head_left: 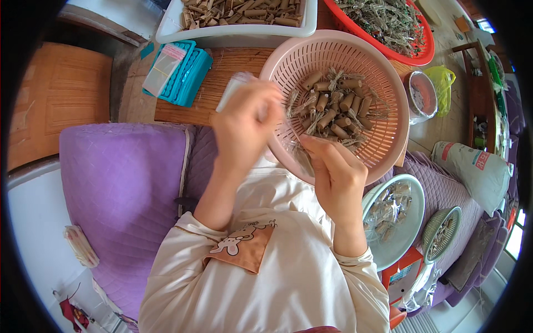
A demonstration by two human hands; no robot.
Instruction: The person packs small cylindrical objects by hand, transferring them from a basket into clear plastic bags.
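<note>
A pink slotted basket (395,119) stands before me on the wooden table. Inside lies a heap of small brown cylinders (327,117), mixed with thin, pale, clear strands. My left hand (247,119) is raised at the basket's left rim, blurred by motion, its fingers curled closed. Over the near rim, my right hand (336,172) pinches thumb and fingers together. Something thin and see-through shows beside its fingertips, too faint to name. What the left fingers hold, if anything, is lost in the blur.
Behind stand a white tub (239,36) of brown pieces and a red basket (427,47) of stranded bits. Blue-green boxes (191,77) sit at left on the table (233,61). To my right are a pale green basin (413,238), a small green basket (456,222) and a white sack (472,172).
</note>
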